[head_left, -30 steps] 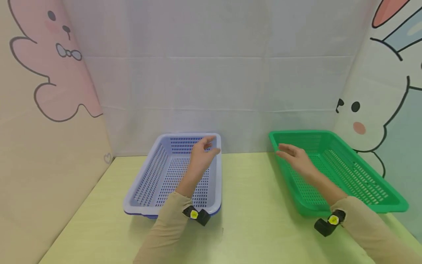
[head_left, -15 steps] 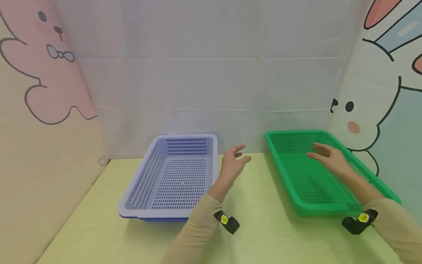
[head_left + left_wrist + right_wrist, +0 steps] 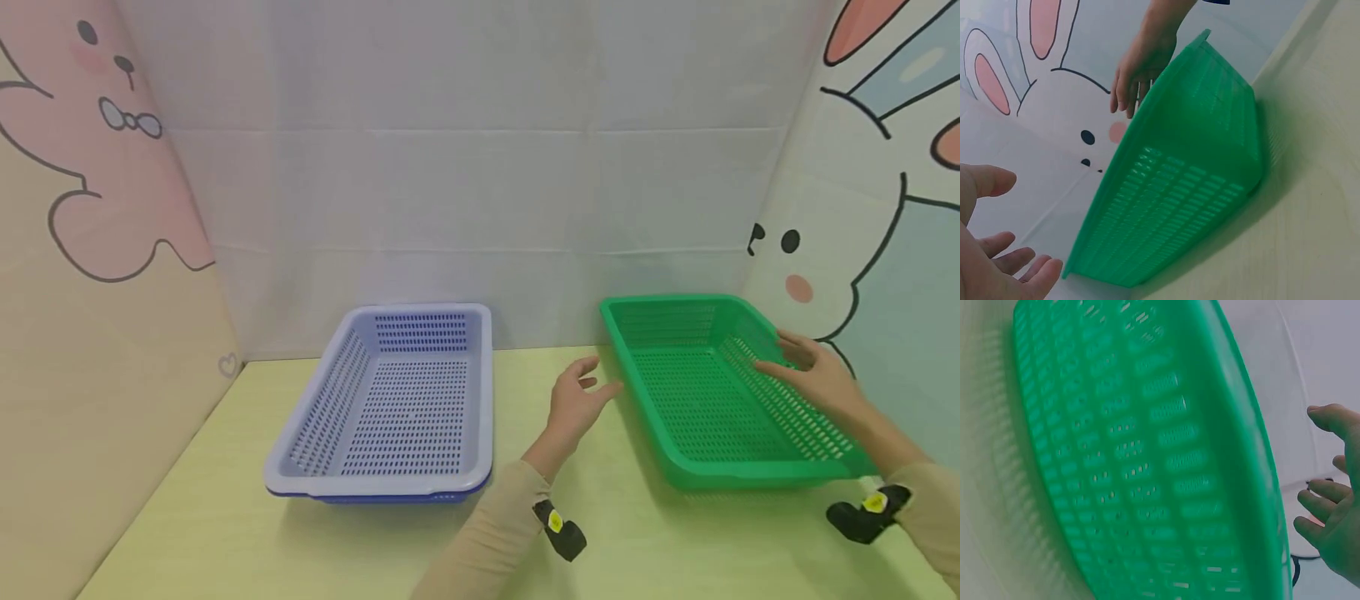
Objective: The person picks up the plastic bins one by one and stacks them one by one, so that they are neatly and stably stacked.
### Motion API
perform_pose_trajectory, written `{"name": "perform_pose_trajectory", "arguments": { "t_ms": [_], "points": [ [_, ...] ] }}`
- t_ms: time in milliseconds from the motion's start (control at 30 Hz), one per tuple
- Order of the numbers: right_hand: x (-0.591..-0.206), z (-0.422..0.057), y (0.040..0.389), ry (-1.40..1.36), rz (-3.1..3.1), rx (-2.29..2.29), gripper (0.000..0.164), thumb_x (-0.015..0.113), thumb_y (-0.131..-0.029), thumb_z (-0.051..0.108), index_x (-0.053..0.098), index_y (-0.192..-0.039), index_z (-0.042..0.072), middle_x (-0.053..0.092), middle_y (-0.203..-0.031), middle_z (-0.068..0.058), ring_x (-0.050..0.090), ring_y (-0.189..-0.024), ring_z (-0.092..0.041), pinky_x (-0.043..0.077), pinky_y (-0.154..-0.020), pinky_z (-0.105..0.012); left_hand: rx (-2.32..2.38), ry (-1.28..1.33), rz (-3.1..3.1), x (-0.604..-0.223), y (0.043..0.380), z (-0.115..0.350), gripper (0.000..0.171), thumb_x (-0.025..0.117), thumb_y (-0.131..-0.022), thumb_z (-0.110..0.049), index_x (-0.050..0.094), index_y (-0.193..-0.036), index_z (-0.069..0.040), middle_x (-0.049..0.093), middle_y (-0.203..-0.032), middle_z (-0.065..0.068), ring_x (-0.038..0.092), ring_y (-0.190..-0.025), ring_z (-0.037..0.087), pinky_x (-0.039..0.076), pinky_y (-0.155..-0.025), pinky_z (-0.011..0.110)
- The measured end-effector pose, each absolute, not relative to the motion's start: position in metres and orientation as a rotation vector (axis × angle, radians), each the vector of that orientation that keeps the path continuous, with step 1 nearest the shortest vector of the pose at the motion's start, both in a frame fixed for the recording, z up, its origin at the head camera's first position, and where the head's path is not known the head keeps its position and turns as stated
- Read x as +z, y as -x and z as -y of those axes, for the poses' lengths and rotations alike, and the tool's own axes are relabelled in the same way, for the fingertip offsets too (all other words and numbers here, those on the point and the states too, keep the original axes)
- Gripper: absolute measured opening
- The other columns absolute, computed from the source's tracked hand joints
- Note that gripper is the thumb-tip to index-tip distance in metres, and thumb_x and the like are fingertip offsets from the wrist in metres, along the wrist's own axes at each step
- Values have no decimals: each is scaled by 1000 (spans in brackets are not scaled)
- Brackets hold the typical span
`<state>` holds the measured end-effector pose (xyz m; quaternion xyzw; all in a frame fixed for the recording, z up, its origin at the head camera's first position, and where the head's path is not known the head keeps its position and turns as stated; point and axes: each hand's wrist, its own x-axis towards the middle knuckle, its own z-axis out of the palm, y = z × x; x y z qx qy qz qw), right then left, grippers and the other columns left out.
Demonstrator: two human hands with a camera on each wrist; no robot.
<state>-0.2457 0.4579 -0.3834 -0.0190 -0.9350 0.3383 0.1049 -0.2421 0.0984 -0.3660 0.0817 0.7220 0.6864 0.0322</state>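
In the head view my left hand [image 3: 576, 403] hovers over the table just left of the green basket [image 3: 660, 417], fingers relaxed and holding nothing. Beyond the basket's right rim is my right hand [image 3: 821, 379], its thumb and fingers spread apart with nothing between them. The green basket stands between the two hands, and its slotted bottom is bare. From the left wrist, the basket's side wall [image 3: 1166, 206] shows with the left fingers [image 3: 1016, 259] apart from it. The right wrist view has the right hand [image 3: 1338, 494] beside the basket's rim [image 3: 1241, 425].
A lavender basket [image 3: 412, 483] with slotted walls stands at the left of the pale yellow-green table [image 3: 195, 517]. White sheeting [image 3: 480, 183] closes off the back. Printed cartoon panels flank both sides, a rabbit [image 3: 817, 200] on the right.
Both hands have moved right: the left from over the lavender basket to beside the green one, the right across the green basket to its far right side. The baskets keep their places.
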Motion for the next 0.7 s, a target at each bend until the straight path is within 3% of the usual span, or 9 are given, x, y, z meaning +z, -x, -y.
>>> {"name": "perform_pose_trajectory", "arguments": {
  "t_ms": [67,167,433,700],
  "points": [
    [-396,-475,247,76,2729,944,79,56,-84,47,13,-147,26,23,-144,-24,29,-124,-46,30,-86,-65,2104,-224,-2191,-373,240,-105,46,70,-77,-18,55,-120,-10,54,-122,3,51,-111,25,47,-84,35],
    [-400,-486,241,75,2709,929,78,57,-85,44,15,-146,23,23,-145,-24,29,-124,-47,31,-84,-65,2095,-190,-2150,-381,237,-113,46,71,-76,-17,55,-119,-10,53,-120,3,51,-110,25,47,-84,36],
    [-374,-466,207,194,2725,895,76,52,-90,33,13,-141,-7,18,-137,-39,22,-119,-58,25,-85,-68,2079,-207,-2088,-396,229,-131,52,72,-76,-16,51,-124,-8,52,-122,1,51,-110,26,47,-83,36],
    [-382,-478,196,232,2774,887,73,50,-91,32,17,-136,-15,23,-129,-45,25,-111,-61,25,-84,-68,2077,-169,-2072,-403,220,-143,62,74,-74,-17,46,-129,-9,52,-122,2,52,-106,24,48,-83,36]
  ]
}}
